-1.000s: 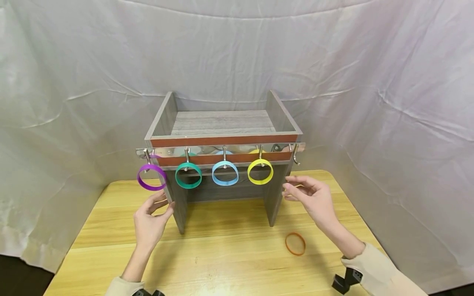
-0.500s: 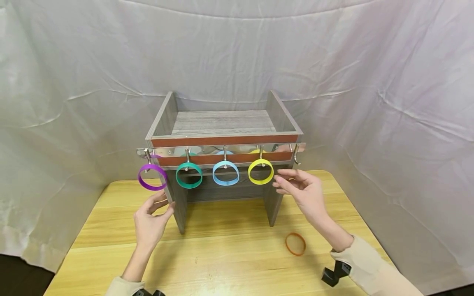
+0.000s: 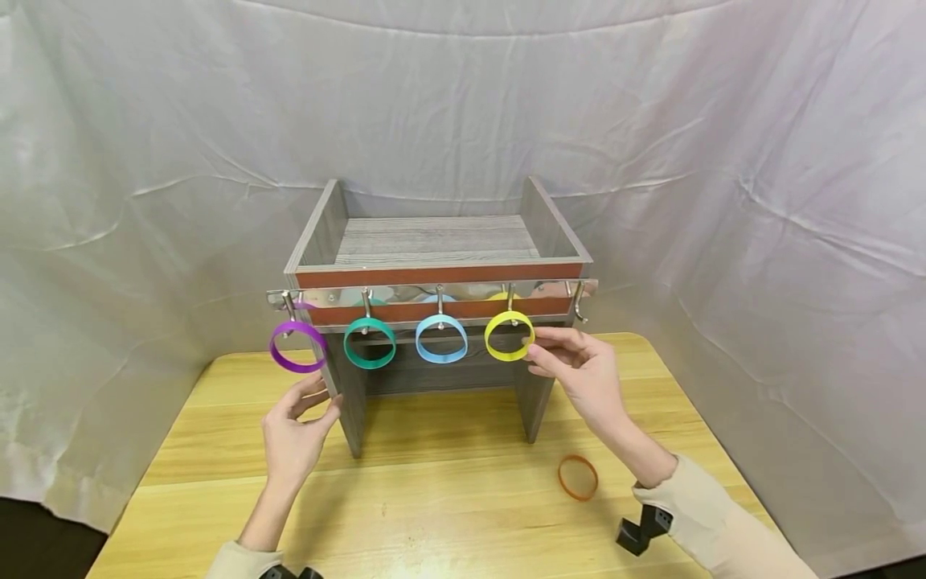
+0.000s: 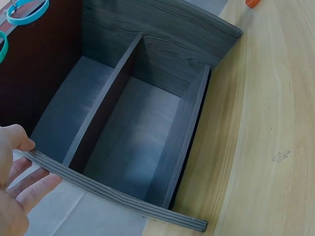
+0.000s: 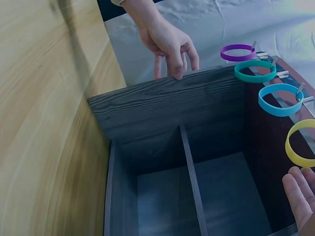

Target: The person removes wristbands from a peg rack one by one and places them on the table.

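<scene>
A grey wooden shelf [image 3: 434, 241] bears a metal hook rail [image 3: 463, 291] across its front. Purple [image 3: 298, 368], green [image 3: 369, 363], light blue [image 3: 441, 358] and yellow [image 3: 510, 355] wristbands hang from its hooks; the rightmost hook [image 3: 579, 304] holds none. My left hand [image 3: 292, 434] grips the front edge of the shelf's left side panel [image 4: 118, 192] between thumb and fingers. At the yellow band's right edge is my right hand [image 3: 582, 374], thumb and fingers slightly parted. In the right wrist view, its extended fingers [image 5: 298, 194] are right below the yellow band, and the thumb is hidden.
An orange wristband [image 3: 577, 498] lies flat on the wooden table [image 3: 434, 515], right of the shelf. Grey cloth [image 3: 448, 112] surrounds the table at the back and sides. Dividers [image 4: 106, 101] split the shelf's inside.
My right hand has moved left from beside the shelf's right panel to the yellow wristband's edge. My left hand keeps its hold on the panel, and the bands still hang.
</scene>
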### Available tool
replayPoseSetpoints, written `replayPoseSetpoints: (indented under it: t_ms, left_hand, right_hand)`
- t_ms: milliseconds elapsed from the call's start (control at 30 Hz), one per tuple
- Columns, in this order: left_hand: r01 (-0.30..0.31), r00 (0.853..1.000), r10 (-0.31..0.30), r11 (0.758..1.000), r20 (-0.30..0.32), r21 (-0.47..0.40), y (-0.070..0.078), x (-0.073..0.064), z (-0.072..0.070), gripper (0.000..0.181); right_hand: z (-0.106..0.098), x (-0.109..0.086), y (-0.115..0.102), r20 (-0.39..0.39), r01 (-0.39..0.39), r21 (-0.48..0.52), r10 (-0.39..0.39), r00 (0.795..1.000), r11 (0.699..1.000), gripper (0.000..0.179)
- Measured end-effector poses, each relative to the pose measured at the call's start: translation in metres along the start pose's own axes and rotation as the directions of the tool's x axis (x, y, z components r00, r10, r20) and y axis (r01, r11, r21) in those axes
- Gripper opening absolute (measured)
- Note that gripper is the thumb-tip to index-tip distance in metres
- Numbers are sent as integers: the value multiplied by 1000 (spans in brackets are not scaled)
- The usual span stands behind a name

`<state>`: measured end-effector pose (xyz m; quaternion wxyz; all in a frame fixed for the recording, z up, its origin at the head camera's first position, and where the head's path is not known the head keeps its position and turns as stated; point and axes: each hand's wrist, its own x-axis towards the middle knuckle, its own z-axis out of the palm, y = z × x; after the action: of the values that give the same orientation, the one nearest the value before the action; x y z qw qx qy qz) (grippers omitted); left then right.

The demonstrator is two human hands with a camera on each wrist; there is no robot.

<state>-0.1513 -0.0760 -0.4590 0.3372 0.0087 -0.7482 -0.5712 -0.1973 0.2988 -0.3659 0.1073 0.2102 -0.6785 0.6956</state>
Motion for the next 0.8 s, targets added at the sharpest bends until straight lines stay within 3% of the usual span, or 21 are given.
replayPoseSetpoints:
  t_ms: [800]
  left_hand:
    - [9, 1000, -9, 1000, 1, -13, 1, 0, 0, 38]
  right_hand:
    - [7, -6, -12, 5, -6, 74, 6, 1000, 997, 26]
